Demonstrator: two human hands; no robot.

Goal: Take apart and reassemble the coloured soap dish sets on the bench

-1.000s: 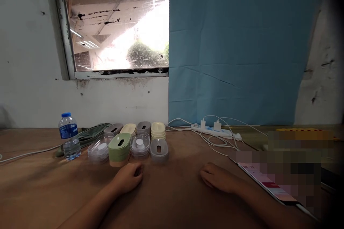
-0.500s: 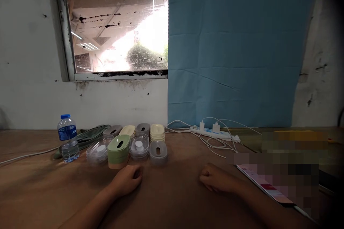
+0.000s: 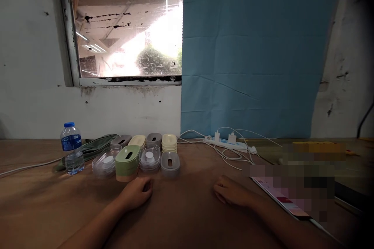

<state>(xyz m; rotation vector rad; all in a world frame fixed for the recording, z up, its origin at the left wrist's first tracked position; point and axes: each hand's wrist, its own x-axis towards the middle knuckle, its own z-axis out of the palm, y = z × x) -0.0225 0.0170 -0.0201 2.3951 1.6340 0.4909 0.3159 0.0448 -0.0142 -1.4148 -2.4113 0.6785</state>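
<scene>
My left hand [image 3: 136,193] rests on the brown table with its fingers curled into a loose fist, and nothing shows in it. It lies just in front of a stack of green oval containers [image 3: 127,162] with a slotted top. My right hand [image 3: 230,192] lies farther right in a fist, with bare table between the two. Around the green stack stand clear plastic tubs [image 3: 149,158], more clear tubs [image 3: 105,161] on the left, a grey slotted container [image 3: 170,166] and cream containers [image 3: 169,144]. Neither hand touches the grey container.
A water bottle [image 3: 71,148] with a blue cap stands at the left beside a dark green cloth bag [image 3: 96,148]. Toward the back right lies a white power strip [image 3: 226,144] with chargers and loose cables. A tablet-like device [image 3: 280,194], partly blurred out, is near my right forearm.
The whole view has shifted slightly, so things sit a little farther left and higher. Both hands and the containers keep their places on the table.
</scene>
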